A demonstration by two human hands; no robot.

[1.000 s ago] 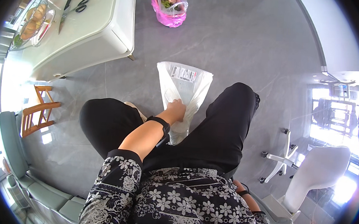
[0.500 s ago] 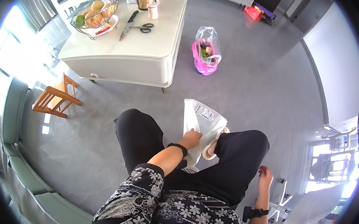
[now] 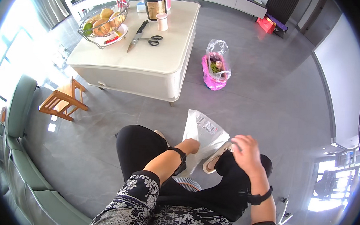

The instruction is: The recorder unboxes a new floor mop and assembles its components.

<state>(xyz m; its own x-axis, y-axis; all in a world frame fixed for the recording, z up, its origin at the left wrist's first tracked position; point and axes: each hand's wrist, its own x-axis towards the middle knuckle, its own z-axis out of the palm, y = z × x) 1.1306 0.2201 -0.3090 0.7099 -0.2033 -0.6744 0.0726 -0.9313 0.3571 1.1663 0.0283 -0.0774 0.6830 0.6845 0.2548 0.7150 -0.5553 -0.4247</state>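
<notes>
My left hand (image 3: 192, 146) is closed on the edge of a white plastic mailing bag (image 3: 211, 133), which hangs between my knees with a printed label on its upper side. The bag's lower part narrows down toward my feet. Over my right knee, my right hand (image 3: 246, 154) is raised close to the bag's right corner. Its fingers are loosely bent and a little apart from the thumb, with nothing seen in them. A striped item with an orange edge (image 3: 188, 184) shows between my thighs, mostly covered; I cannot make out its kind.
Ahead on the floor stands a bin with a pink liner (image 3: 215, 79). A white coffee table (image 3: 150, 63) bears a knife (image 3: 137, 36), scissors (image 3: 154, 41), jars and a wire fruit basket (image 3: 103, 23). A wooden stool (image 3: 65, 99) and a green sofa (image 3: 18, 160) are at left.
My right hand has risen from beside the chair at lower right to above my right knee, near the bag. My left hand still grips the bag. The view has shifted slightly.
</notes>
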